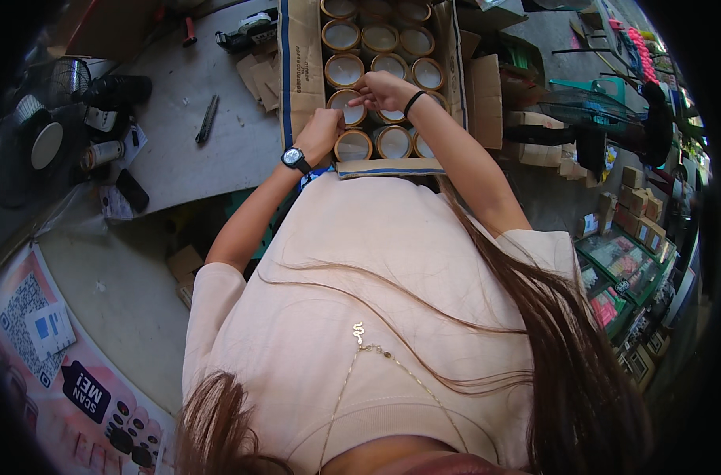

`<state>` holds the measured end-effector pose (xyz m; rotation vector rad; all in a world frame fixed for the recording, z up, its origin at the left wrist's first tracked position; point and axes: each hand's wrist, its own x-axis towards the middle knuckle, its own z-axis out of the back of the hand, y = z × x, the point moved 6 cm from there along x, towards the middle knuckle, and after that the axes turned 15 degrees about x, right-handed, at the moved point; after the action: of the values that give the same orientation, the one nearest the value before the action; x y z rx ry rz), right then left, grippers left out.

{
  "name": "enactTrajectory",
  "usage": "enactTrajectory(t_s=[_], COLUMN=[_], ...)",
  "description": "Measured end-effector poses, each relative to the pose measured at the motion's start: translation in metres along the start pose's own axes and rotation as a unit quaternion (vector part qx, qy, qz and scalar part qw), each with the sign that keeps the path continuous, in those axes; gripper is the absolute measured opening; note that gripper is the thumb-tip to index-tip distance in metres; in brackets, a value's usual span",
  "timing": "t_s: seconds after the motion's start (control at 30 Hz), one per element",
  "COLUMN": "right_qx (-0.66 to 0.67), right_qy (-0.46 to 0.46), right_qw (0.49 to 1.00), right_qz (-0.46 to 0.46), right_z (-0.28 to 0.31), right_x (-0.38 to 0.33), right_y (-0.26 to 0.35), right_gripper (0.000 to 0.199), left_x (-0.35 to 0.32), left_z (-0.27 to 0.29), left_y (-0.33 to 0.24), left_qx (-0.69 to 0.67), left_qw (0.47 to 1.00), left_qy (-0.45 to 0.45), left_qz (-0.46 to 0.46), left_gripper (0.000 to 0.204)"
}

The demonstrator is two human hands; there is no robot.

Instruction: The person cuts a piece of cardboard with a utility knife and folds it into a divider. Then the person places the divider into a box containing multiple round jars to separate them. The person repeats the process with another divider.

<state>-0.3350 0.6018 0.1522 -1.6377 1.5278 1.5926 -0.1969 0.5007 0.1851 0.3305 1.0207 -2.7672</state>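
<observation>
An open cardboard box (299,119) stands in front of me, holding rows of round containers with clear or whitish tops and tan, wood-like rims. My left hand (322,133), with a watch at the wrist, is closed, its fingertips at the left edge of one round container (341,100) in the second row from the near side. Over that same container reaches my right hand (384,92), fingers stretched left and slightly apart, a dark band on its wrist. Whether the right fingertips touch the rim is hard to tell. Nearer to me sits another round container (352,146), untouched.
On the grey table left of the box lie a utility knife (208,119), cardboard pieces (261,81) and a tape dispenser (248,32). A black phone-like object (132,191) rests by the table's edge. At right are a fan (590,107) and stacked small boxes (639,198).
</observation>
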Motion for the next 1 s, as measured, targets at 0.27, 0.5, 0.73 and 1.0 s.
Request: enactTrajectory(t_s=[0.27, 0.5, 0.73, 1.0], right_qx=[-0.166, -0.410, -0.391, -0.558], right_qy=[-0.013, 0.004, 0.008, 0.017], right_qw=[0.977, 0.887, 0.891, 0.704], right_qz=[0.132, 0.214, 0.229, 0.439], right_z=[-0.005, 0.001, -0.001, -0.003], right_x=[-0.028, -0.065, -0.057, -0.061], right_y=[-0.004, -0.049, -0.065, -0.067], right_gripper=[0.025, 0.020, 0.023, 0.027], left_x=[-0.016, -0.021, -0.015, -0.022], left_z=[0.001, 0.007, 0.002, -0.020], left_y=[-0.003, 0.005, -0.001, -0.005], left_qx=[0.056, -0.005, -0.008, 0.187], left_qw=[0.998, 1.000, 0.999, 0.976], left_qy=[-0.030, -0.029, -0.044, -0.041], left_qz=[-0.015, 0.011, 0.007, -0.104], left_gripper=[0.011, 0.018, 0.019, 0.018])
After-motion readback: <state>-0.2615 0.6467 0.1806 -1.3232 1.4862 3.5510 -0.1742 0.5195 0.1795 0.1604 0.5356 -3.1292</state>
